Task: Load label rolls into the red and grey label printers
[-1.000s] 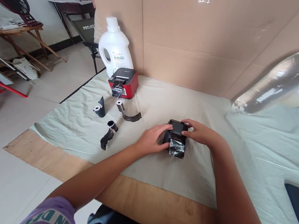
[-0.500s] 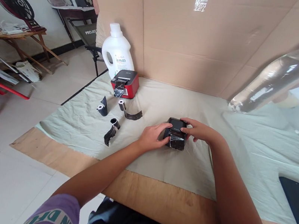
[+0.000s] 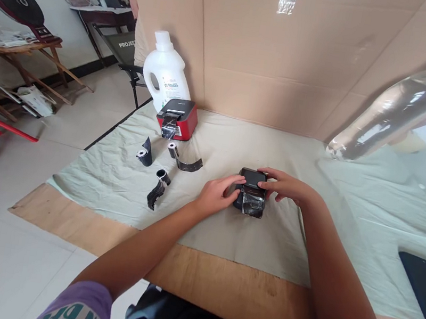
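Observation:
A small black printer stands on the cloth in front of me, with a shiny black strip hanging from its front. My left hand holds the printer's left side, fingers at the top edge and thumb lower down near the strip. On the opposite side, my right hand grips the lid's right edge, its fingers curled around the back corner. To the left lie three black paper rolls: one standing roll, one roll with a curled tail and one nearer roll.
Behind the rolls are a red and black printer and a white jug. A large clear bottle leans against the cardboard wall. A dark phone lies at the right. The wooden edge runs along the front.
The black strip at the printer's front now reaches slightly lower and juts further out. Both hands stay on the printer, with the left thumb a little higher. The view has shifted slightly.

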Tool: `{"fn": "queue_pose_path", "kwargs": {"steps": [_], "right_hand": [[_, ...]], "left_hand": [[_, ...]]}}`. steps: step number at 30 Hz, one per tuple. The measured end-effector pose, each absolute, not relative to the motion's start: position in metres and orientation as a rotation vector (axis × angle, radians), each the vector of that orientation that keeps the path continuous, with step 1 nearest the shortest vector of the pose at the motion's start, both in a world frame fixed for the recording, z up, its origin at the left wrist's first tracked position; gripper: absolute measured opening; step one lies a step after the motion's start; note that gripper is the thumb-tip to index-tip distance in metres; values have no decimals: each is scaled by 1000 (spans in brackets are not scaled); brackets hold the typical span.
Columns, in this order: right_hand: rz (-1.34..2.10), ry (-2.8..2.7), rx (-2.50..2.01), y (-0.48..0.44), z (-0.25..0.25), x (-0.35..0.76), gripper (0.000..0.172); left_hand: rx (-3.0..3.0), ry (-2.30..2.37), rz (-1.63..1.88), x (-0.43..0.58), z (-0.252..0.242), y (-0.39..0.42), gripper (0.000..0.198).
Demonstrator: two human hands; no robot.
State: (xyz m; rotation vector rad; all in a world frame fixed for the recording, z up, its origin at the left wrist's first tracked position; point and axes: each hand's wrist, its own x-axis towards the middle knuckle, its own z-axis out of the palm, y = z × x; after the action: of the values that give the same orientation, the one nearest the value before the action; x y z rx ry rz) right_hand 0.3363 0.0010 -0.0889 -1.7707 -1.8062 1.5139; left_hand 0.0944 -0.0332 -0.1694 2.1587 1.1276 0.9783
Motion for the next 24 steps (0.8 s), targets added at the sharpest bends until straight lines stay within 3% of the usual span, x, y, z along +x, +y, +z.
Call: {"fn": "queue_pose_path", "kwargs": {"steps": [24], "right_hand": [[1181, -1546, -1680, -41, -138, 325, 66]], "left_hand": [[1849, 1213, 952, 103, -170, -31, 46]]}}
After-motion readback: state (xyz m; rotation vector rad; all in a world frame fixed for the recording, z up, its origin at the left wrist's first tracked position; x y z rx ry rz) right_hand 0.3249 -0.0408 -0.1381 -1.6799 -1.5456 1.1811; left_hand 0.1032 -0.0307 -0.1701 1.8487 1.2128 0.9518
